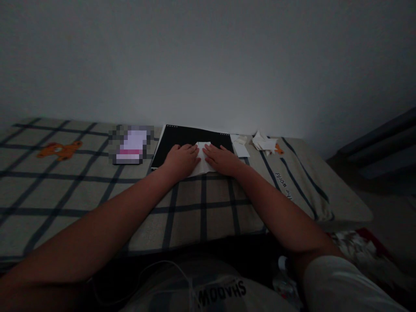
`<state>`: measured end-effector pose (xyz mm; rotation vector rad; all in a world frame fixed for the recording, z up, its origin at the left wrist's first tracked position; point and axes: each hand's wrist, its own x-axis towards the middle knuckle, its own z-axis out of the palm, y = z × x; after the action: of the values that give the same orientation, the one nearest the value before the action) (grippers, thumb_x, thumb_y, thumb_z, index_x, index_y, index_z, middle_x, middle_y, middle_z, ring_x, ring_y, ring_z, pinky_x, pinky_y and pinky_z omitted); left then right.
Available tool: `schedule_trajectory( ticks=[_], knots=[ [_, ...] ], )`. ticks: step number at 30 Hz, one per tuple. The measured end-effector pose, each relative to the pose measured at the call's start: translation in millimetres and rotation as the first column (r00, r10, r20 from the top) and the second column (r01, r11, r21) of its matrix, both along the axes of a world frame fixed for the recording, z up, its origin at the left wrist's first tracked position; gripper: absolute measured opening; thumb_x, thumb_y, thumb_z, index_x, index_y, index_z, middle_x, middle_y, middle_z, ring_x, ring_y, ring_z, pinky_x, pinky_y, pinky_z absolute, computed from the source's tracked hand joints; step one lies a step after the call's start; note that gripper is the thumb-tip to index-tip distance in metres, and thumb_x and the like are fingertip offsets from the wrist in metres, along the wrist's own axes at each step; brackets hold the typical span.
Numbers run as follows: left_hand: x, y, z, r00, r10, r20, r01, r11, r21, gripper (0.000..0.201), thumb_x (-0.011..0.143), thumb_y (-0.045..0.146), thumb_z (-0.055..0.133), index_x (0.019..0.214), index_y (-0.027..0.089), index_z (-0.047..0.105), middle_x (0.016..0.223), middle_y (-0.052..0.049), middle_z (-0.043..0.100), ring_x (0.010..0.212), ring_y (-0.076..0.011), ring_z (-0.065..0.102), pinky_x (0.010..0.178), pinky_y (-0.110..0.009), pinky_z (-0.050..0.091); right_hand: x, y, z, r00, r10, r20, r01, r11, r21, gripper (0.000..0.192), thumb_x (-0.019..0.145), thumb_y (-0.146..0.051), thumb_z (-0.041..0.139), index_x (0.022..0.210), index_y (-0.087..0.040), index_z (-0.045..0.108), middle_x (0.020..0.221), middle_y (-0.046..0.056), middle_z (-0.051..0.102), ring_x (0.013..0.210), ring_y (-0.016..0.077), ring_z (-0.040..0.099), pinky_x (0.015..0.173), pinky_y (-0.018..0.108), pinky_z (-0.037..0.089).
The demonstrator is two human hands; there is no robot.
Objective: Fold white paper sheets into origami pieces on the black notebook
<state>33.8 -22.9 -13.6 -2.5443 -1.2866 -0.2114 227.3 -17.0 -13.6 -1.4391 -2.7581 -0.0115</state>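
Mid-frame, the left hand (182,159) and right hand (223,159) press flat, fingers together, on partly folded white paper (203,161) atop a black pad (191,138); folding looks unfinished.

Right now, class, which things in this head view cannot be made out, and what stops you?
- White paper: mostly covered by the left hand and right hand.
- Pixelated item: blurred out.
- Paper scraps: too small and dim.
- Lettering on the checked cloth: partly legible only.
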Motion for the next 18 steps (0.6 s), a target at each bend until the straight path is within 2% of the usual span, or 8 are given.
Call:
schedule_trajectory(
  ticks=[10,18],
  knots=[
    [1.0,-0.9,1.3,1.000,-0.005,0.008,0.005,1.000,0.017,0.041,0.099,0.030,0.034,0.130,0.014,0.054,0.134,-0.009,0.059,0.117,-0.0259,0.052,0.086,-0.043,0.037,-7.8,-7.1,0.9,0.998,-0.024,0.062,0.018,0.996,0.089,0.051,0.100,-0.032,0.023,0.144,-0.012,0.039,0.151,0.016,0.039,0.141,0.0275,0.035,0.112,0.055,0.030],
    [1.6,-3.0,0.9,1.000,-0.005,0.015,0.005,1.000,0.025,0.041,0.099,0.029,0.033,0.130,0.014,0.055,0.131,-0.011,0.060,0.115,-0.0269,0.053,0.086,-0.044,0.037,-6.2,-7.4,1.6,0.998,-0.055,0.005,0.054,0.993,0.109,0.049,0.100,-0.035,0.027,0.141,-0.013,0.045,0.147,0.015,0.045,0.137,0.0278,0.041,0.113,0.057,0.027]
  ],
)
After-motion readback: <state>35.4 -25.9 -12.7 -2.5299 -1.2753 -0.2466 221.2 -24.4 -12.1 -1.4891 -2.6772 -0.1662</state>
